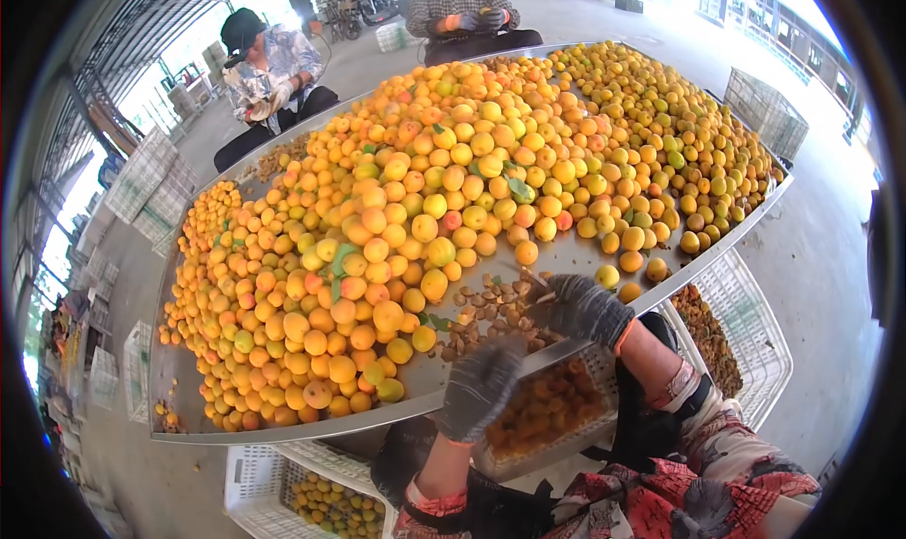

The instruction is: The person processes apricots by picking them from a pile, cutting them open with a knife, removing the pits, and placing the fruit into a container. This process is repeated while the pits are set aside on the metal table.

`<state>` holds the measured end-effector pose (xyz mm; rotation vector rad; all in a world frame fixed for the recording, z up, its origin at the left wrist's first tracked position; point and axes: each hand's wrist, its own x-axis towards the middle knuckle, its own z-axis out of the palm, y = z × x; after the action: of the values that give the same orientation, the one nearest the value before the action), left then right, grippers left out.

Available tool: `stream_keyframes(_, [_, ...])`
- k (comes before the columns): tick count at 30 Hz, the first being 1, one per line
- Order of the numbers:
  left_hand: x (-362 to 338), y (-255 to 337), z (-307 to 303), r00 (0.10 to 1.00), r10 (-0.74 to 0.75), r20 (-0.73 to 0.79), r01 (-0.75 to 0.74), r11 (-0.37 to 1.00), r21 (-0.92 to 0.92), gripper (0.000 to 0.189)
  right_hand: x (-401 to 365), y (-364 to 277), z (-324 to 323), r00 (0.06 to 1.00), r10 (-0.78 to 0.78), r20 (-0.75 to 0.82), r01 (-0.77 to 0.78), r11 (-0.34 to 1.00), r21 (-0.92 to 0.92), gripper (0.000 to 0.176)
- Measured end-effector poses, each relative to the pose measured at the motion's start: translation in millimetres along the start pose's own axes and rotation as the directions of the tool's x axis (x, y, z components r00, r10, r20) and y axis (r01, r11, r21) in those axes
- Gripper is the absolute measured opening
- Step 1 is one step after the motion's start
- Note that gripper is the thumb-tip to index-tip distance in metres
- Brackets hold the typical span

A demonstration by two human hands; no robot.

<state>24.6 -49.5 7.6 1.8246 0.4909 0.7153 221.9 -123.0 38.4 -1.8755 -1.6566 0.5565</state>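
Yellow-orange apricots [396, 209] lie heaped on a metal-topped table [429, 402]. Close to its front edge is a small pile of brown apricot pits [491, 312]. My right hand [590, 308], in a dark grey knit glove, is closed around a thin, pale stick-like tool [536, 277] just right of the pits. My left hand [479, 383], gloved alike, hangs over the table's edge in front of the pile. Its fingers are blurred and partly hidden behind the back of the hand, so whatever they hold does not show.
Beneath the edge stands a crate of orange fruit pieces [547, 407]. White crates [755, 322] flank it, one with brownish pieces, another with yellow fruit [338, 506]. Two people [274, 76] sit across the table. Stacked crates [156, 185] stand at left.
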Motion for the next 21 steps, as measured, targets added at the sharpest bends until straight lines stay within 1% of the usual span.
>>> stream_keyframes(1, [-0.3,10.7,-1.6,0.969,-0.067,0.239,0.082,0.995,-0.054,0.031,4.3,15.7,-0.5,0.999,-0.001,-0.05,-0.004,0.993,-0.117,0.027])
stream_keyframes(2, [-2.8,8.6,1.4,0.957,-0.017,0.29,0.019,1.0,-0.003,0.033,9.4,19.6,-4.2,0.995,-0.009,-0.1,-0.015,0.972,-0.233,0.026])
stream_keyframes(3, [-3.0,9.1,2.6,0.957,-0.015,0.289,0.017,1.0,-0.004,0.033,14.9,20.5,-7.9,0.995,-0.01,-0.1,-0.014,0.972,-0.235,0.026])
stream_keyframes(4, [-2.9,11.3,3.5,0.921,0.031,0.388,-0.105,0.98,0.171,0.033,21.6,18.7,-11.8,0.968,0.241,-0.066,-0.247,0.961,-0.123,0.025])
stream_keyframes(5, [-2.8,13.0,4.4,0.871,0.054,0.489,-0.239,0.915,0.325,0.033,26.6,14.2,-14.6,0.881,0.473,-0.006,-0.473,0.881,-0.021,0.024])
stream_keyframes(6, [-2.6,13.0,5.5,0.87,0.055,0.489,-0.239,0.916,0.323,0.033,29.3,10.2,-15.2,0.9,0.43,0.071,-0.428,0.903,-0.047,0.032])
stream_keyframes(7, [-2.2,12.8,6.4,0.874,0.067,0.482,-0.235,0.925,0.297,0.034,28.5,22.3,-7.1,0.899,0.432,0.071,-0.429,0.902,-0.048,0.032])
stream_keyframes(8, [-1.3,14.0,6.4,0.878,0.079,0.473,-0.23,0.934,0.272,0.036,28.0,26.8,1.6,0.994,0.097,0.041,-0.091,0.987,-0.132,0.032])
stream_keyframes(9, [0.2,17.2,5.7,0.877,0.077,0.473,-0.229,0.935,0.271,0.036,28.1,30.4,6.4,0.967,-0.252,0.042,0.255,0.942,-0.219,0.034])
stream_keyframes(10, [2.9,22.3,4.5,0.876,0.028,0.481,-0.183,0.943,0.278,0.036,32.1,33.6,8.9,0.976,-0.055,0.209,0.12,0.943,-0.311,0.038])
stream_keyframes(11, [5.5,24.5,4.2,0.872,-0.02,0.489,-0.137,0.949,0.284,0.036,33.5,23.6,9.5,0.977,-0.051,0.209,0.116,0.943,-0.311,0.038])
stream_keyframes(13, [7.5,20.0,4.9,0.87,-0.012,0.492,-0.141,0.952,0.271,0.036,32.6,14.6,8.6,0.98,0.161,0.119,-0.139,0.975,-0.175,0.038])
stream_keyframes(14, [7.1,16.5,4.4,0.873,-0.009,0.488,-0.139,0.954,0.266,0.036,35.9,14.8,4.9,0.979,0.167,0.114,-0.145,0.973,-0.177,0.038])
stream_keyframes(15, [5.3,9.0,3.8,0.871,-0.006,0.491,-0.142,0.954,0.263,0.036,42.0,16.0,-1.8,0.954,0.275,0.118,-0.272,0.961,-0.044,0.039])
stream_keyframes(16, [2.9,-1.0,4.4,0.869,0.137,0.475,-0.291,0.918,0.268,0.033,47.8,18.3,-10.0,0.916,0.377,0.137,-0.39,0.917,0.086,0.039])
stream_keyframes(17, [2.6,-6.3,5.3,0.845,0.278,0.458,-0.432,0.858,0.277,0.031,54.7,26.7,-15.6,0.915,0.38,0.135,-0.393,0.916,0.082,0.039])
stream_keyframes(18, [4.9,-1.4,5.8,0.844,0.281,0.457,-0.435,0.858,0.275,0.031,65.3,41.9,-18.8,0.955,0.275,-0.108,-0.276,0.961,0.003,0.039])
stream_keyframes(19, [7.0,7.8,6.9,0.894,0.113,0.433,-0.245,0.933,0.262,0.03,76.7,57.2,-21.9,0.934,0.13,-0.332,-0.174,0.979,-0.106,0.039])
stream_keyframes(20, [9.1,12.8,8.4,0.909,-0.063,0.413,-0.044,0.969,0.243,0.029,90.3,73.4,-25.0,0.935,0.128,-0.332,-0.173,0.979,-0.111,0.039])
stream_keyframes(21, [9.9,9.9,10.0,0.909,-0.06,0.411,-0.045,0.969,0.241,0.029,104.7,89.9,-27.3,0.911,0.081,-0.405,-0.19,0.953,-0.237,0.042])
